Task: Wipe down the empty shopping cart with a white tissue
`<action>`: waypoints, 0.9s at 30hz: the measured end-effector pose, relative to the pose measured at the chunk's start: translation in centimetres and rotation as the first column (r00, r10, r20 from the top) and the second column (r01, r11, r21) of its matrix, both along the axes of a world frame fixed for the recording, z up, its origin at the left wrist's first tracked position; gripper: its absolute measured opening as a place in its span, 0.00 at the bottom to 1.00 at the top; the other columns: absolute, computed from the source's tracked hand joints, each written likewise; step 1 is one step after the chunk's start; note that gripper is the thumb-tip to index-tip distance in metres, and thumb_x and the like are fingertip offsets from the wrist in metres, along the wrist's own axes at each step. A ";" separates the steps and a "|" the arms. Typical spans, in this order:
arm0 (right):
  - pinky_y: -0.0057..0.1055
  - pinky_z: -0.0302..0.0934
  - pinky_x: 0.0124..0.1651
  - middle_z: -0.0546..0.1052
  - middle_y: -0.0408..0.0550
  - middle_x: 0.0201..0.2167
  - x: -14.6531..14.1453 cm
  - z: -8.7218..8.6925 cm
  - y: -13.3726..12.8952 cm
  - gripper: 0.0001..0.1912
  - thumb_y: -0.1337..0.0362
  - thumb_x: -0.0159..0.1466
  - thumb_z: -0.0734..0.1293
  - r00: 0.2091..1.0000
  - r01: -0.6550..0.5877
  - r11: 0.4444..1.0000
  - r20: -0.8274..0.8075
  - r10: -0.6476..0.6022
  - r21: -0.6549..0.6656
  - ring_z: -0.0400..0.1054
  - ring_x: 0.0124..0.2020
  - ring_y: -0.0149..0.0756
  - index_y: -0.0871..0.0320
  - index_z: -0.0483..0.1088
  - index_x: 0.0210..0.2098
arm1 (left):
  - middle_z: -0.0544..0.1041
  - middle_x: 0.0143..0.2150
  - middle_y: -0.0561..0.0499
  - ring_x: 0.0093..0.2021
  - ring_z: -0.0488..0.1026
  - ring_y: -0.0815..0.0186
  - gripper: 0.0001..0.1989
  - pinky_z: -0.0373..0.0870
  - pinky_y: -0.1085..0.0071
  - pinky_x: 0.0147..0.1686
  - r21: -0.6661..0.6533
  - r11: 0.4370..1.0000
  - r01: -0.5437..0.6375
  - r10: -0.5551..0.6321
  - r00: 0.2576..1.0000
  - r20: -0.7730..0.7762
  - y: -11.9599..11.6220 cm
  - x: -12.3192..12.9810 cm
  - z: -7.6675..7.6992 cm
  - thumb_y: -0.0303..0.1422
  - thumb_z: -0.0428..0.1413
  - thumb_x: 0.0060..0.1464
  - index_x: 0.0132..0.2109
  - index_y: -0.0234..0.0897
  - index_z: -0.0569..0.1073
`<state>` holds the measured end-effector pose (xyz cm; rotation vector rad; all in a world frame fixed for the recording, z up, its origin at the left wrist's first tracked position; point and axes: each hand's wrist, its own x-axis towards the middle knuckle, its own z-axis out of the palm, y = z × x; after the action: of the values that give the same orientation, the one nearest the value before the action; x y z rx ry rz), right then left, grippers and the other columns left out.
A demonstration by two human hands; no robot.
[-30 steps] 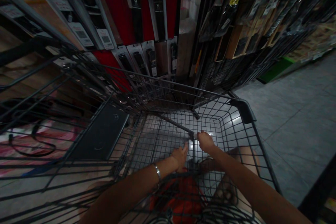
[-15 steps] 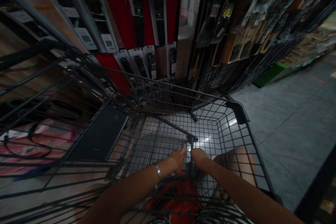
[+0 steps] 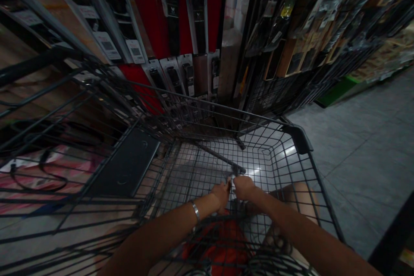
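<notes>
Both my hands reach into the black wire shopping cart and meet close together over its lower middle. My left hand, with a silver band on the wrist, has its fingers closed in a pinch, with a small dark bit showing at the tips. Right beside it, my right hand is closed too, and a small pale patch shows by its fingers. What they hold is too small and dark to name. Just beyond the fingers is the end of a dark bar. Red, cloth-like material lies below my wrists.
Racks of packaged goods stand along the far side of the cart. A pink and white patterned item with dark straps shows at the left, behind wires near a dark panel. Grey tiled floor and a green-edged display are at the right.
My right hand has moved slightly up and left, closer to my left fingertips. The dark upright strip by its fingers no longer shows clearly. The view has shifted slightly.
</notes>
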<state>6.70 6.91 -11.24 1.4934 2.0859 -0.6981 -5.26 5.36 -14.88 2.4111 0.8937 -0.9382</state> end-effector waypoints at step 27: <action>0.28 0.61 0.45 0.75 0.61 0.44 2.6 -1.1 4.6 0.18 0.81 0.58 0.57 0.980 0.183 0.964 0.041 -0.195 0.194 0.69 0.48 0.40 0.66 0.72 0.43 | 0.36 0.69 0.35 0.62 0.55 0.45 0.52 0.69 0.57 0.49 0.010 1.000 -0.023 0.022 0.999 0.032 -0.5 -0.1 -0.8 0.38 0.65 0.35 0.65 0.28 0.50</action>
<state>9.34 11.52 -12.33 1.8142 2.0297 -0.5268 -5.31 4.87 -15.65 2.4126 0.9141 -0.8862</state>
